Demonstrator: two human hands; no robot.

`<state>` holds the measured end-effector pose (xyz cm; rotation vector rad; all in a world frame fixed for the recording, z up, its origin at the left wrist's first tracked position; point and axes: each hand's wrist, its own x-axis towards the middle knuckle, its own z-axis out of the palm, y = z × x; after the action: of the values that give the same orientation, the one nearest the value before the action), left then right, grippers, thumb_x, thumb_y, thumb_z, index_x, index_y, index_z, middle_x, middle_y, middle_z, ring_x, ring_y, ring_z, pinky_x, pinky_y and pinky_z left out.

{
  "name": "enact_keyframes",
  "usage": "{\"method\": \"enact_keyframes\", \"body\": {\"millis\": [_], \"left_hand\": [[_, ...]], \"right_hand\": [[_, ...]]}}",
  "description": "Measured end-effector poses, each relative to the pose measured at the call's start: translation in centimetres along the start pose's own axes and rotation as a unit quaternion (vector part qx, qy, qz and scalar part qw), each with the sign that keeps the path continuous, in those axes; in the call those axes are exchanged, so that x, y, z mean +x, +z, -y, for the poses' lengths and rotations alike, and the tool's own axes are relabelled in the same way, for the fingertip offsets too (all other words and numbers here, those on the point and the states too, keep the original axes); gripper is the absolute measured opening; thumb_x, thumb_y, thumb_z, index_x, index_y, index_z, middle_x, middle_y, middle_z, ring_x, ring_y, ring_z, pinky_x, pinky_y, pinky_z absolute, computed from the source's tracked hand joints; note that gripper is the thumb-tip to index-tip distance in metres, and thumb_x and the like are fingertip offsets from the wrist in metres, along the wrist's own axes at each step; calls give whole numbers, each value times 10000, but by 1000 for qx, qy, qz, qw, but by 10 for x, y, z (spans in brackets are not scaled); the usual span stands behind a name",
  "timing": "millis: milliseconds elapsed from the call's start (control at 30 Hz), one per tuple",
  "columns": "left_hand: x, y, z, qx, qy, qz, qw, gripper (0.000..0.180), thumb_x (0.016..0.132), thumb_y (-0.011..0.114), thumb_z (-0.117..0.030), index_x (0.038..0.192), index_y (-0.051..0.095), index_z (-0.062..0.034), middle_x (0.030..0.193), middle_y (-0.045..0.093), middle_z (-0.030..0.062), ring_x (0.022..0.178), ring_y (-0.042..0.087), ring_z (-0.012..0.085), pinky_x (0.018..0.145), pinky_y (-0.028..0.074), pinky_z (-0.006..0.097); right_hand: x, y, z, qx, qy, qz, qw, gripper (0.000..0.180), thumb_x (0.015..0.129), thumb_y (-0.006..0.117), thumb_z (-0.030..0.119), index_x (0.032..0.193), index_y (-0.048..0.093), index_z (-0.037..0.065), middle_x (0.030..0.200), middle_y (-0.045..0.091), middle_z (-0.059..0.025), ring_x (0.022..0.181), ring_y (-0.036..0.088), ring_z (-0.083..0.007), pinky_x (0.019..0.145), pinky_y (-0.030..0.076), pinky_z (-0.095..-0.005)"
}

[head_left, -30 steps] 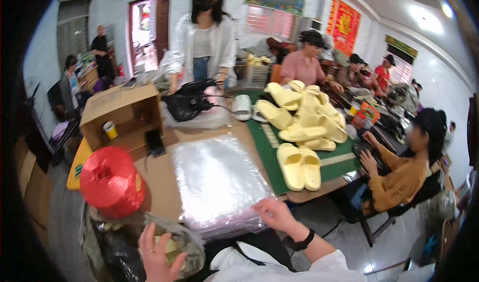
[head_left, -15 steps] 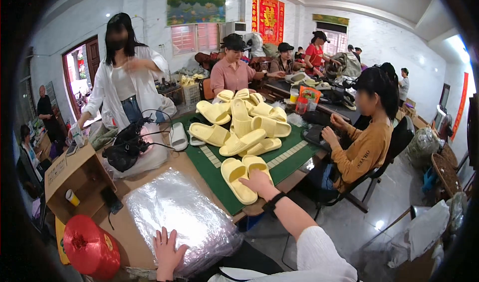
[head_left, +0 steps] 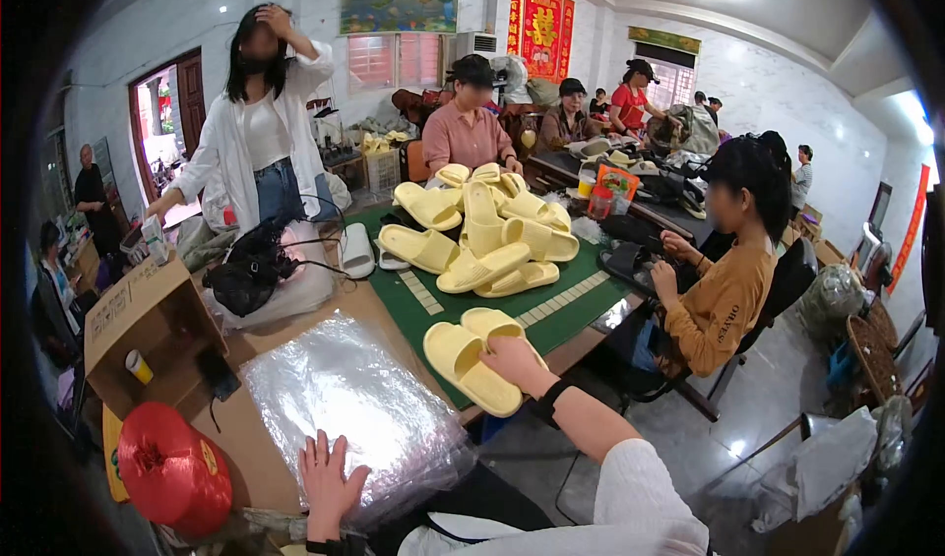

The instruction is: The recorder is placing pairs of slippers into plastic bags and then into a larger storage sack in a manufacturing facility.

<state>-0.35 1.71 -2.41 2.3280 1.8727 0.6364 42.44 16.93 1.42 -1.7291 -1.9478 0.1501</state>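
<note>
My right hand (head_left: 515, 362) grips a pair of pale yellow slippers (head_left: 467, 357) lying side by side on the green mat (head_left: 559, 303) at the table's near edge. My left hand (head_left: 329, 483) rests flat, fingers spread, on the near end of a stack of clear plastic bags (head_left: 345, 399). Farther back on the mat is a heap of several more yellow slippers (head_left: 487, 231).
A red spool of twine (head_left: 172, 467) sits at the near left, an open cardboard box (head_left: 148, 335) behind it, and a black bag on white wrapping (head_left: 258, 271) beyond. A person in an orange top (head_left: 724, 280) sits at right; others sit and stand around the table.
The view has swung right. My right hand went from the plastic bags across to the yellow slipper pair and closed on it. My left hand stays on the bag stack.
</note>
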Motion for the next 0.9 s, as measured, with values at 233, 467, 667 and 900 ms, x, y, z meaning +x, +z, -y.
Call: {"method": "enact_keyframes", "body": {"millis": [233,467,667,900], "left_hand": [[2,-2,-3,-11,8,-18,1000,702,874,661,-520,1437,524,-124,1564,346,262,1454,261,479,1197,149,576],[5,-5,-9,-12,-22,28,999,752,861,640,-589,1455,507,-148,1582,303,268,1465,229,483,1193,140,590],[13,2,-19,4,-60,25,998,837,845,661,-600,1483,454,-100,1572,269,320,1465,205,505,1189,147,601],[25,-8,-30,-1,-92,37,995,883,813,714,-577,1470,439,-56,1556,275,340,1459,223,505,1177,194,602]], "right_hand": [[-9,0,6,20,-49,-5,999,366,908,641,364,859,601,4,847,651,-203,817,644,-400,720,505,-500],[-32,-8,14,142,-29,-98,985,235,881,686,208,809,581,10,715,602,-200,693,598,-413,604,462,-470],[-99,0,43,298,20,-127,946,199,933,653,140,871,594,-39,752,634,-191,670,618,-278,608,474,-395],[-160,10,64,412,51,-39,909,259,938,687,165,1069,642,-53,837,687,-87,751,600,-100,661,506,-294]]}}
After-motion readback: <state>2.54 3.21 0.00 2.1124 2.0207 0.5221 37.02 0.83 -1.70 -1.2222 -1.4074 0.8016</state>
